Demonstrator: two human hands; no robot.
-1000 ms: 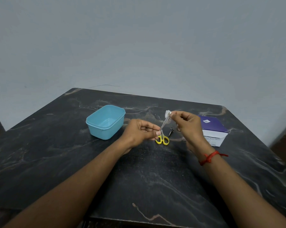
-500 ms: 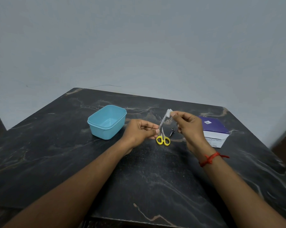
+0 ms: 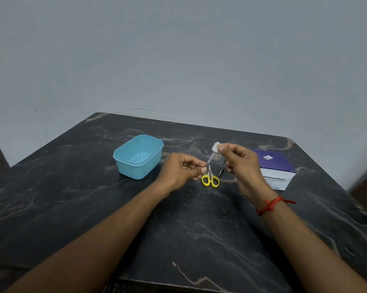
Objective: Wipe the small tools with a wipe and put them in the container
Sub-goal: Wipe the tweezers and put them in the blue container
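White wipe (image 3: 215,146) pinched by right hand (image 3: 239,163); left hand (image 3: 181,171) grips file (image 3: 210,159) (box (image 3: 276,169) print unreadable).

I am seeing two bare forearms with no sleeves reaching them. The right wrist is wearing a knotted red thread bracelet (image 3: 270,205), its loose ends trailing outward.

A slim metal tool (image 3: 210,159) slants up into a white wipe (image 3: 215,146); the blue container (image 3: 138,155) sits open.
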